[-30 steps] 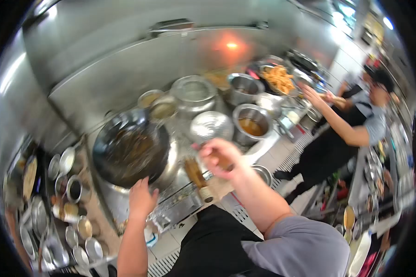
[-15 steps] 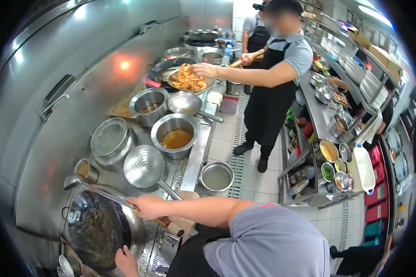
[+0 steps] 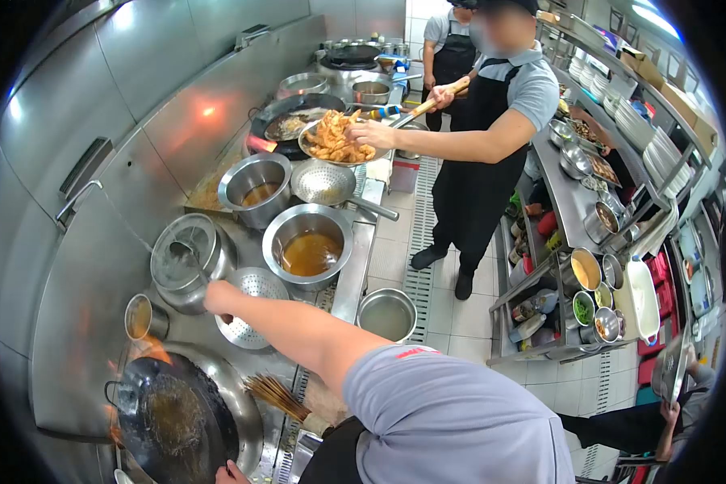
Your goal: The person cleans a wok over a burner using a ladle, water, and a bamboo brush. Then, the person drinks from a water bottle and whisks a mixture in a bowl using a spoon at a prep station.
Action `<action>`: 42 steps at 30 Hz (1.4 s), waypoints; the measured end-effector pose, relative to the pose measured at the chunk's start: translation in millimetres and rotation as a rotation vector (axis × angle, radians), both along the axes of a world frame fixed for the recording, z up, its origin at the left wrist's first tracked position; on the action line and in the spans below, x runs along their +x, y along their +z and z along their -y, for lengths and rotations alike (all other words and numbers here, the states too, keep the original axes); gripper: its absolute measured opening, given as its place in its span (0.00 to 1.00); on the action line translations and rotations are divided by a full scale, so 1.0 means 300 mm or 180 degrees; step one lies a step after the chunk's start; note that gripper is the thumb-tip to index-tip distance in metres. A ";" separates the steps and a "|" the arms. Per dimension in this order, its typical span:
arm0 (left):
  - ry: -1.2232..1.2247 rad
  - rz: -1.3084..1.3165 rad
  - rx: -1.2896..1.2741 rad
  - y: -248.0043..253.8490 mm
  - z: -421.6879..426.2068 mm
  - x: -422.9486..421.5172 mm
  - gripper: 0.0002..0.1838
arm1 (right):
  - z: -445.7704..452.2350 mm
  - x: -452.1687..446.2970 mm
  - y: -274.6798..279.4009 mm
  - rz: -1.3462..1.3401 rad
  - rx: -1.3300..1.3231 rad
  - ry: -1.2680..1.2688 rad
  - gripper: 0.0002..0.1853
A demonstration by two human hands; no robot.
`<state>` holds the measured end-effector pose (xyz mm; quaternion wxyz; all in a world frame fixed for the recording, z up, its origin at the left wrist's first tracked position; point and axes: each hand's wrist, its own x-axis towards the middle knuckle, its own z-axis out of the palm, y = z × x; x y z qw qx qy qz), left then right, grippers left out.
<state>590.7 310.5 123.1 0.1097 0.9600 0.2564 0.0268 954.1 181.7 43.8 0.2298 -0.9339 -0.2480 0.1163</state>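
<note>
My right hand (image 3: 224, 300) is closed around the handle of a ladle (image 3: 187, 253). The ladle's head is at the mouth of a large metal pot (image 3: 198, 300); how deep it sits is unclear. Bottom centre, my left hand (image 3: 232, 474) is at the near rim of a blackened wok (image 3: 134, 403), mostly cut off by the frame edge. The wok sits tilted on the burner with a little dark liquid in its bottom, and orange flame shows beside it. Below my right forearm lies a bamboo wok brush (image 3: 276, 395). A perforated strainer (image 3: 252, 290) is partly behind my right hand.
A tap (image 3: 79, 194) is on the steel wall. Two pots with brown liquid (image 3: 302, 281) (image 3: 258, 214) and another strainer (image 3: 323, 181) line the stove. A co-worker (image 3: 484, 161) holds a skimmer of fried food (image 3: 339, 137). A pot (image 3: 387, 315) stands low beside the counter.
My right hand has moved up with the ladle, from above the wok to the large pot. My left hand and the wok's near rim shifted slightly down in view. Flame now shows beside the wok.
</note>
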 end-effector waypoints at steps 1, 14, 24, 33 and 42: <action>-0.0005 0.0077 0.0049 -0.012 -0.008 0.002 0.29 | -0.033 0.019 0.001 -0.0758 0.0789 -0.0038 0.10; -0.0166 0.0260 -0.0079 0.024 -0.029 -0.064 0.28 | 0.015 -0.319 0.316 -0.3831 0.4669 -0.1501 0.06; -0.0718 0.0858 -0.0020 -0.513 -0.412 -0.198 0.19 | 0.038 -0.937 0.397 -0.4868 0.4652 -0.0963 0.08; -0.0718 0.0292 0.0048 -0.417 -0.424 -0.210 0.24 | 0.032 -1.186 0.263 -0.4435 0.3669 -0.0936 0.06; -0.0755 0.0292 0.0156 -0.428 -0.447 -0.203 0.21 | 0.218 -1.256 0.250 -0.0823 0.0713 0.0434 0.28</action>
